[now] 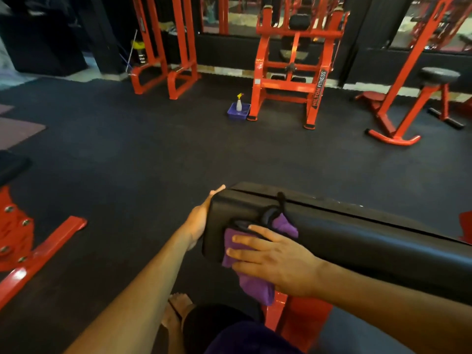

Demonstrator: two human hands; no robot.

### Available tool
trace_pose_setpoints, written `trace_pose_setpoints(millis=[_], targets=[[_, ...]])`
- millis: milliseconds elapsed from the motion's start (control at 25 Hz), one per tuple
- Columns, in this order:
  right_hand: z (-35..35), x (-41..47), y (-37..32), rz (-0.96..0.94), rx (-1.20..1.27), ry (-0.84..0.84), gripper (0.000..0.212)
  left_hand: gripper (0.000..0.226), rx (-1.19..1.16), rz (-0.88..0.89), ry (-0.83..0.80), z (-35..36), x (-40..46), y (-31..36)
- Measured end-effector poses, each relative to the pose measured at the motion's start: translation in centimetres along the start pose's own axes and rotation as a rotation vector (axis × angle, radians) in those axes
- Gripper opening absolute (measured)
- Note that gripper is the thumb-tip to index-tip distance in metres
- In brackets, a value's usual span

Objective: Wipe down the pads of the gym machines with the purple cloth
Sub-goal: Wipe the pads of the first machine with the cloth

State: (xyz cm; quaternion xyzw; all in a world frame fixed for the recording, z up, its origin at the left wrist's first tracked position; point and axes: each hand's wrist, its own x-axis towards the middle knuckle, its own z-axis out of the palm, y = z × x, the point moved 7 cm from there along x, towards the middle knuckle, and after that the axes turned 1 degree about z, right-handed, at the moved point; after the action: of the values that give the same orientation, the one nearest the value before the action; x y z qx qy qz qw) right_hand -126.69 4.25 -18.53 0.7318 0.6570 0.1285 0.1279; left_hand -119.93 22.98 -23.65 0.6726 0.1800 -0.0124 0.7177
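Right hand (274, 261) near camera, fingers flat, pressing purple cloth (238, 254) on black pad (344, 233), left hand (201, 221) open against pad's left end, spray bottle (239, 102) far off.

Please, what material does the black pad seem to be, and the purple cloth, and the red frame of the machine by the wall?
Black pad: probably vinyl or faux leather over foam; smooth, slightly glossy, with a seam.
Purple cloth: soft fabric, perhaps microfibre; matte, folds limply under the right hand.
Red frame: apparently painted steel; glossy, rigid tubes.
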Motion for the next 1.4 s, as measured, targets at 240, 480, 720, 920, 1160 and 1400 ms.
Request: trace_pose_setpoints(millis=[240, 480, 720, 920, 1160, 1400], targets=[[-4.3, -9.0, 11.9, 0.502, 0.59, 0.401, 0.056, 0.044, 0.055, 0.135, 0.177, 0.8, -2.6, 1.9], [5.2, -3.1, 19.8, 0.813, 1.045, -0.008, 0.032, 0.053, 0.494, 0.499, 0.295, 1.3, -3.1, 2.7], [7.7, 7.5, 19.2, 0.627, 1.177, -0.156, 0.033, 0.053, 0.814, 0.787, 0.357, 2.5, -3.8, 3.0], [9.9, 5.4, 21.4, 0.475, 1.188, -0.201, 0.039, 0.053, 0.839, 0.793, 0.354, 3.0, -3.9, 3.2], [9.4, 6.3, 22.2, 0.365, 1.072, -0.523, 0.04, 0.054, 0.826, 0.726, 0.289, 2.8, -3.9, 3.1], [10.4, 5.0, 21.4, 0.478, 1.108, -0.256, 0.033, 0.052, 0.844, 0.778, 0.335, 2.2, -4.0, 3.2]])
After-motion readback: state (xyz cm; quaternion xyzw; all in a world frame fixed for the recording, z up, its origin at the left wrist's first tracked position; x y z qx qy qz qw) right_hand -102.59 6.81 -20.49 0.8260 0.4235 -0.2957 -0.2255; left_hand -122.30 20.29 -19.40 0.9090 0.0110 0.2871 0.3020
